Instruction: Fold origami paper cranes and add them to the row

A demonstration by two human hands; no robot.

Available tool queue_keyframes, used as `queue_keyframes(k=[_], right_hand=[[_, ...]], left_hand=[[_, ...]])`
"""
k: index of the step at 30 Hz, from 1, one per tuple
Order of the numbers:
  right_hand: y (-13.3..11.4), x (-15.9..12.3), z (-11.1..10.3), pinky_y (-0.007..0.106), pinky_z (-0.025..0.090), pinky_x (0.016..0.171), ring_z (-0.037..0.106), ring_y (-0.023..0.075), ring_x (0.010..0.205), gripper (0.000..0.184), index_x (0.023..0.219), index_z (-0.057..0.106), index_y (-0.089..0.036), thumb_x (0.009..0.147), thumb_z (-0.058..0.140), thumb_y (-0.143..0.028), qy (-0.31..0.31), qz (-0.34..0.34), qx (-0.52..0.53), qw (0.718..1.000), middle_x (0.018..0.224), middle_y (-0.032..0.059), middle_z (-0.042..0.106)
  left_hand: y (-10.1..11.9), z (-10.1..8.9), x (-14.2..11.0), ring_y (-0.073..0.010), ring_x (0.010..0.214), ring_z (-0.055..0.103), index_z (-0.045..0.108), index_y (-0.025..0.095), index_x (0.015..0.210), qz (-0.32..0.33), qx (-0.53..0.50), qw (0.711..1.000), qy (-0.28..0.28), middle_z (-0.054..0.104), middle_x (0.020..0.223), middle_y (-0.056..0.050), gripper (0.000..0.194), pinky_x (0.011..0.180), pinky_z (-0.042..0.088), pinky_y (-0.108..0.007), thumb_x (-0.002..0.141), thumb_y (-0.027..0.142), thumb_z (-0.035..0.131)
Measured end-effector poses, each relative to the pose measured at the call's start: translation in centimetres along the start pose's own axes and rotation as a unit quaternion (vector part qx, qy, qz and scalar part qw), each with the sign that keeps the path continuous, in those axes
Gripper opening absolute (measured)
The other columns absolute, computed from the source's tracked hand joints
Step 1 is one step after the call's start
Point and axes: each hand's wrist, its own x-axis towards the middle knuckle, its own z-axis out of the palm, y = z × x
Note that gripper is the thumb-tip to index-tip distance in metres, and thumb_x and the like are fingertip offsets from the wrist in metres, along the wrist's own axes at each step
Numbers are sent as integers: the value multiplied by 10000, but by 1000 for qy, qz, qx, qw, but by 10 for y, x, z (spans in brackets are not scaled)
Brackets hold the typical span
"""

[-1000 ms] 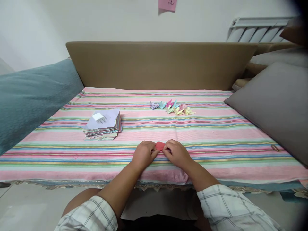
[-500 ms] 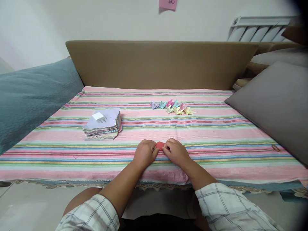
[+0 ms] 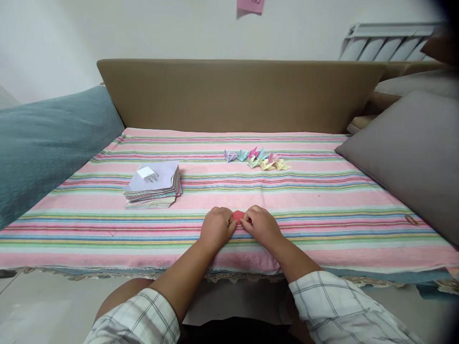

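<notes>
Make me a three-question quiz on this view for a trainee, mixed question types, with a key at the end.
1. Short answer: what lies on top of the paper stack?
2. True or false: the left hand and the right hand are both on the red paper.
3. Fill the gap: seen by the person, the folded paper shapes sit to the ____ of the paper stack.

Key:
1. A white plug, with its prongs showing.
2. True: the fingers of each hand are at the red paper, one hand at each side of it.
3. Right.
</notes>
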Motion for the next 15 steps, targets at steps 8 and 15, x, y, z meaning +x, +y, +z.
queue_keyframes(k=[8,15], right_hand=[[2,2,3,261,363,651,515,155,720,154,633,551,-197,777,592,-227,7,-3,11,1000,732,20,551],[2,1,-1,249,356,618,509,150,706,121,677,530,-197,770,606,-218,17,0,38,999,731,10,547]], left_hand=[[3,-1,-2,-166,691,509,473,187,578,-6,9,1000,4,556,669,-23,217,709,390,-302,782,221,541],[3,-2,-3,-176,722,521,548,192,676,-23,-3,1000,7,585,715,-23,116,691,395,-304,785,233,559]])
